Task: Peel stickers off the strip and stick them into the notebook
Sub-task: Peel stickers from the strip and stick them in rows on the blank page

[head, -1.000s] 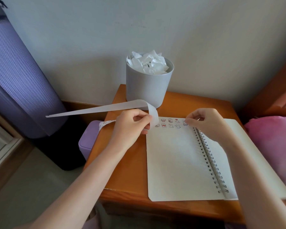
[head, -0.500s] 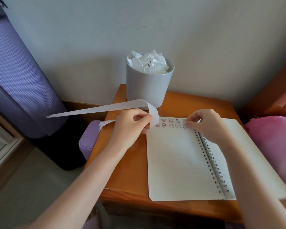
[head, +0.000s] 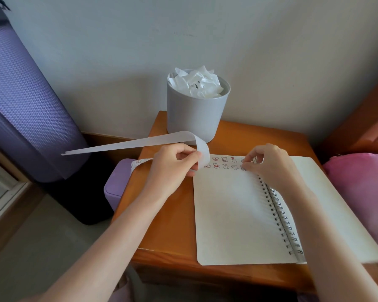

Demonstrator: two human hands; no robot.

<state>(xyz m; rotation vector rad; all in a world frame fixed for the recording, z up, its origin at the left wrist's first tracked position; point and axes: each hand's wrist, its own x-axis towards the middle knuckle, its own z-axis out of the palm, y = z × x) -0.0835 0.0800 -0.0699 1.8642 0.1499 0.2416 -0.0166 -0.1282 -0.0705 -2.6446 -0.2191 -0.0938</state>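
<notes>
Slightly lower than a second ago, our right hand (head: 268,164) sets its curled fingertips on the right end of the lower row of stickers (head: 224,162) at the top of the open notebook (head: 234,214); whether it pinches one we cannot tell. Our left hand (head: 172,168) pinches the strip (head: 140,143), which loops leftward past the table (head: 168,225) edge, in front of the paper-filled bin (head: 194,120).

A home bedroom, shown by a wooden bedside table (head: 168,225), pink bedding (head: 362,192) and a rolled purple mat (head: 26,110)
</notes>
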